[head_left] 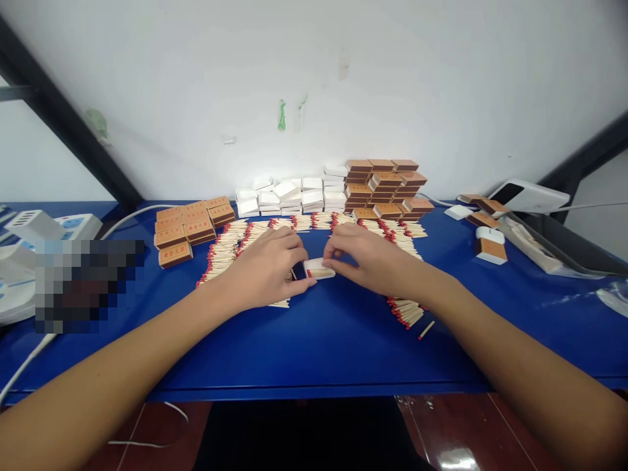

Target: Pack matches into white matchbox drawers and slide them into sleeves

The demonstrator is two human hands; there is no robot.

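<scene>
Between my hands, low over the desk, is a white matchbox tray (321,269) with red-tipped matches lying in it. My left hand (269,265) is closed round a matchbox sleeve (297,270), mostly hidden by the fingers, and its thumb reaches the tray's near left corner. At the tray's right end, the thumb and fingers of my right hand (360,258) pinch its edge. The tray's left end meets the sleeve's opening; whether it is inside, I cannot tell. Loose matches (226,252) lie in an arc around both hands.
White trays (289,196) and brown matchbox sleeves (383,190) are stacked along the wall. Several closed matchboxes (189,226) sit at the left, near a power strip (81,229). On the right are more boxes (490,248) and a white device (530,195). A single match (426,330) lies near my right forearm.
</scene>
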